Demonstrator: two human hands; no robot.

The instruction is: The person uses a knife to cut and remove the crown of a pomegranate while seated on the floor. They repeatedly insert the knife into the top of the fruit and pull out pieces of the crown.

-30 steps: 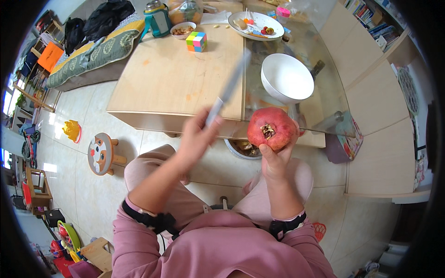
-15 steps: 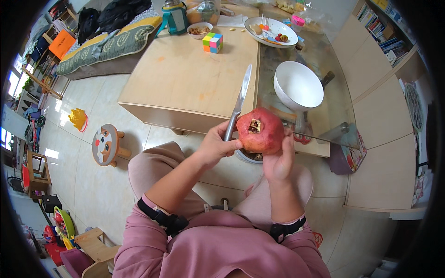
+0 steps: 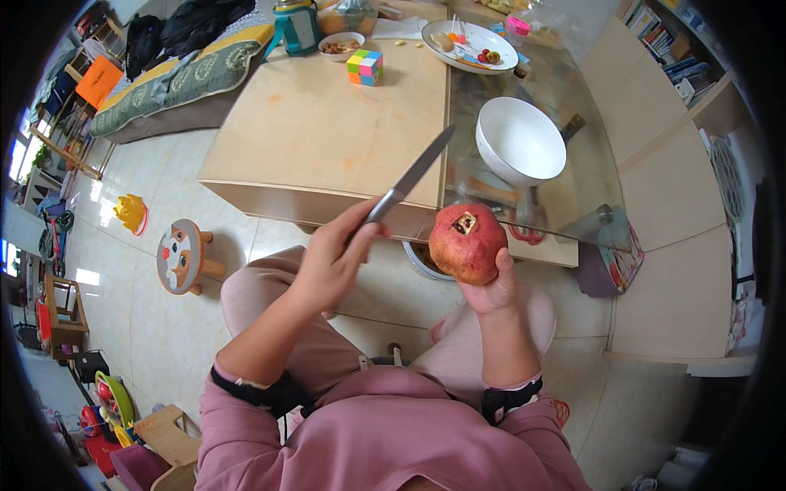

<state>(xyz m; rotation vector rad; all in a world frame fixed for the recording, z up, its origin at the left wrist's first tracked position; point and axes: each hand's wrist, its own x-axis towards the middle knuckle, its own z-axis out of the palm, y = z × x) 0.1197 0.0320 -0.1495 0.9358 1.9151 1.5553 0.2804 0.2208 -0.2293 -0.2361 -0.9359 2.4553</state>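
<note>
A whole red pomegranate [image 3: 467, 252] rests in my right hand [image 3: 493, 290], whose fingers curl around its underside and right side. The cut-open crown faces up and shows dark bits within a pale square rim. My left hand [image 3: 336, 250] is closed on the handle of a knife [image 3: 413, 173]. The blade points up and to the right, over the table edge, apart from the fruit. Beyond the pomegranate a white bowl [image 3: 512, 146] sits on the glass part of the table. Partly hidden behind the fruit, a round bin [image 3: 419, 262] stands below the table edge.
On the wooden table [image 3: 319, 135] lie a colourful puzzle cube [image 3: 365, 67], a small bowl of food [image 3: 341, 47] and a teal bottle [image 3: 295, 31]. A white plate with fruit [image 3: 446, 51] sits farther back. A dog-face stool [image 3: 182, 255] stands at left, cabinets [image 3: 675, 262] at right.
My left hand has left the pomegranate and moved left with the knife, which now tilts more to the right. The pomegranate stays in my right hand, slightly lower and turned.
</note>
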